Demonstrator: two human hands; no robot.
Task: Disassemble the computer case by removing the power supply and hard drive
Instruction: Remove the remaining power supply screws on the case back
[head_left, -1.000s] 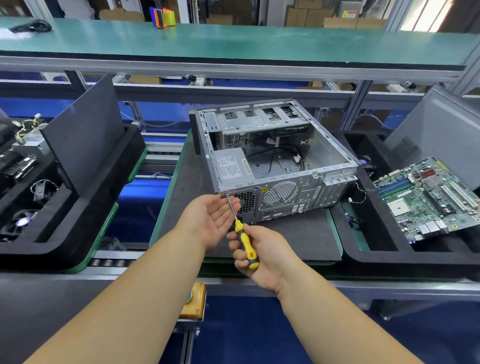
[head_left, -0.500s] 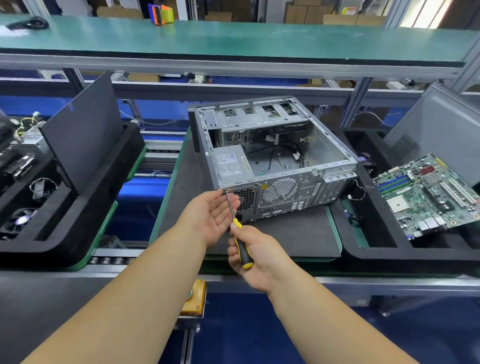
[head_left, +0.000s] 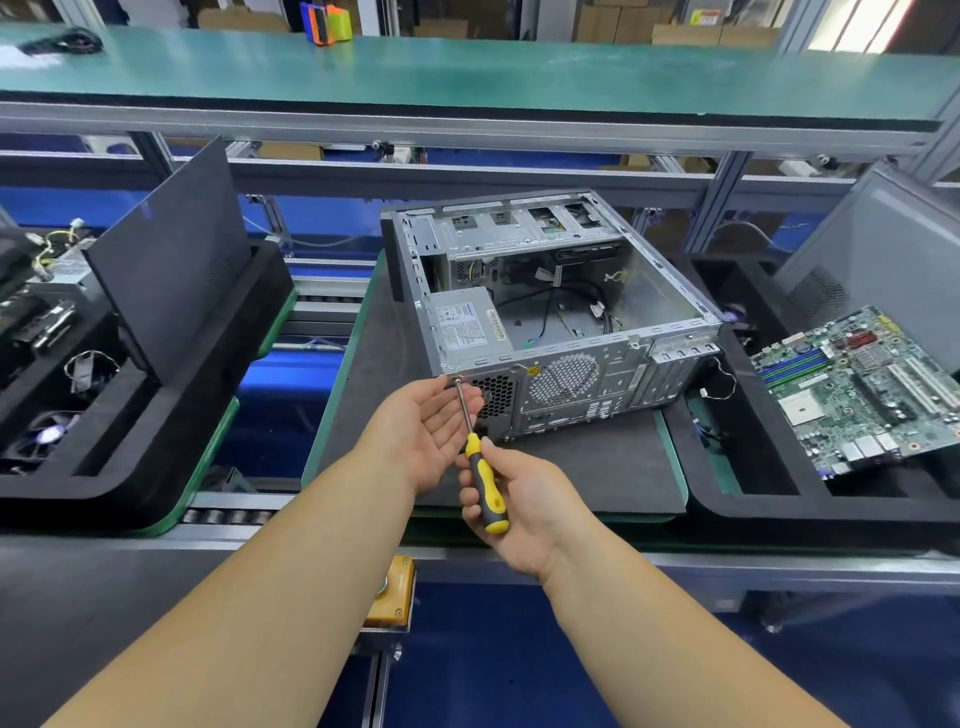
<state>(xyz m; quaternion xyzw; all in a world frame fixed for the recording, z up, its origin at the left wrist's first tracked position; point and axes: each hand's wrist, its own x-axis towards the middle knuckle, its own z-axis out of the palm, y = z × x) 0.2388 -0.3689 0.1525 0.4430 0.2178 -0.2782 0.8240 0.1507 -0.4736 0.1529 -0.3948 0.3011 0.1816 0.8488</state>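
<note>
An open grey computer case (head_left: 613, 384) lies on its side on a dark mat (head_left: 597, 467), rear panel toward me. The power supply (head_left: 462, 325) with its white label sits in the case's near left corner. My right hand (head_left: 519, 499) grips a yellow-and-black screwdriver (head_left: 485, 483), whose tip sits on a screw at the rear panel's top left corner. My left hand (head_left: 431, 426) is held open, palm up, just under the shaft beside that corner. No hard drive is plainly visible in the drive bays (head_left: 519, 223).
A green motherboard (head_left: 857, 384) lies in a black foam tray (head_left: 753, 499) at right, with a grey side panel (head_left: 883, 244) behind it. At left another foam tray (head_left: 130, 467) holds a black panel (head_left: 166, 254), fans and parts. A green shelf (head_left: 467, 78) runs overhead.
The view has shifted slightly. My right hand has turned a little on the screwdriver handle; the tip stays on the same screw and my left hand stays cupped beneath.
</note>
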